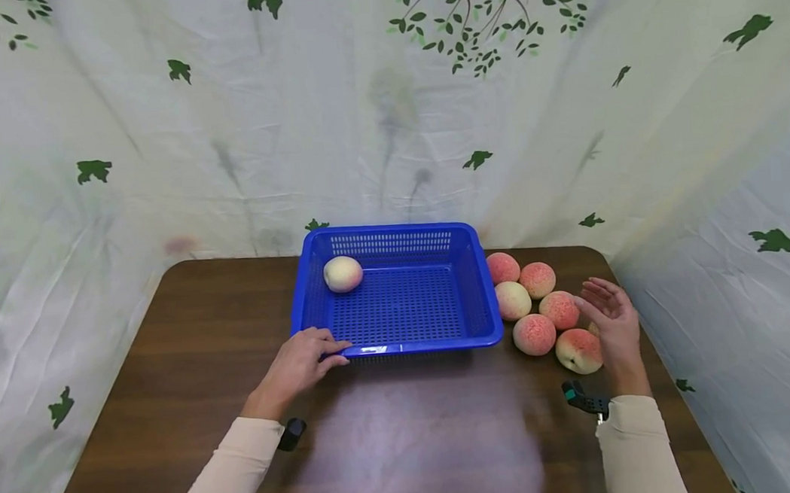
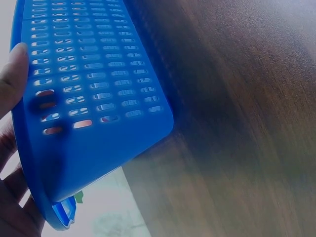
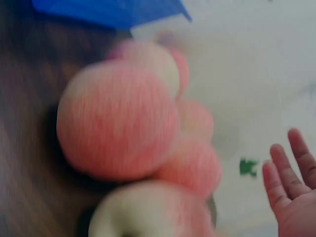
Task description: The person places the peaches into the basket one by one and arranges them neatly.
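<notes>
My left hand (image 1: pixel 303 365) grips the front rim of a blue plastic basket (image 1: pixel 435 345) near its left corner. In the left wrist view the thumb (image 2: pixel 14 79) presses the outside of the slotted wall, with the other fingers behind the rim. One pale peach (image 1: pixel 343 274) lies inside, toward the back left. Right of the basket, several pink and cream peaches (image 1: pixel 534 334) sit in a cluster. Above the right side of this cluster is my right hand (image 1: pixel 613 324), empty, its fingers loosely extended; it partly hides one peach. The right wrist view shows these fingers (image 3: pixel 281 160) apart from the fruit.
The brown wooden table (image 1: pixel 204 341) carries everything. A pale curtain (image 1: pixel 333 129) with printed leaves hangs behind it and along both sides. The peaches lie close to the basket's right wall and near the table's right edge.
</notes>
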Motion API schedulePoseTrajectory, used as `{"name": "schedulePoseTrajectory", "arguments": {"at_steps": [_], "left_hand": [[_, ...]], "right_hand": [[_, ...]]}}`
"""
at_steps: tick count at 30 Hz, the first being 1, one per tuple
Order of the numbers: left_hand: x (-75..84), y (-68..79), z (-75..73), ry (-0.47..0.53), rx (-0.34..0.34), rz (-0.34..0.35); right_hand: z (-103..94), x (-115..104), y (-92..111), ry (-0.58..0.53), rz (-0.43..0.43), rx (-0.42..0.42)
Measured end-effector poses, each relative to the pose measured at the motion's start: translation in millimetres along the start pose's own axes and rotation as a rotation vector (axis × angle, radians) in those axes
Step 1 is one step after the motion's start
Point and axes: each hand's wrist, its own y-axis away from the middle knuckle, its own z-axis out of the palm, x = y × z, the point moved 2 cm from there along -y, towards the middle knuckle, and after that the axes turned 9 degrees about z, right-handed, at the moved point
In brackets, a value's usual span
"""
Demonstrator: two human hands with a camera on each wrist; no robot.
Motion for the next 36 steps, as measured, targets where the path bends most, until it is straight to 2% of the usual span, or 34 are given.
{"name": "schedulePoseTrajectory", "arguments": {"at_steps": [7,11,15,21,27,31,36], "left_hand": [[0.4,-0.1,-0.9,0.002,0.022,0.019],[0.6,-0.5,-0.9,-0.001,0.014,0.011],[0.6,0.1,-1.0,0.000,-0.001,-0.007],[0.7,0.5,-0.2,0.009,-0.002,-0.014],[0.6,0.1,0.7,0.002,-0.014,-0.026],[0.4,0.6,0.1,0.006,-0.016,-0.030],[-0.4,0.9,0.2,0.003,-0.003,-0.007]], "right_hand": [[-34.0,17.5,-0.2,-0.033,0.046,0.215],[-45.1,28.9,3.1,-0.022,0.045,0.262],[-49.8,38.9,9.0,-0.038,0.001,0.295],[-50.7,52.5,21.6,-0.075,-0.078,0.359],[-47.2,71.2,32.3,-0.102,-0.063,0.402],[-37.0,76.5,40.2,-0.111,-0.073,0.402],[-26.7,85.5,45.3,-0.053,-0.063,0.437]]}}
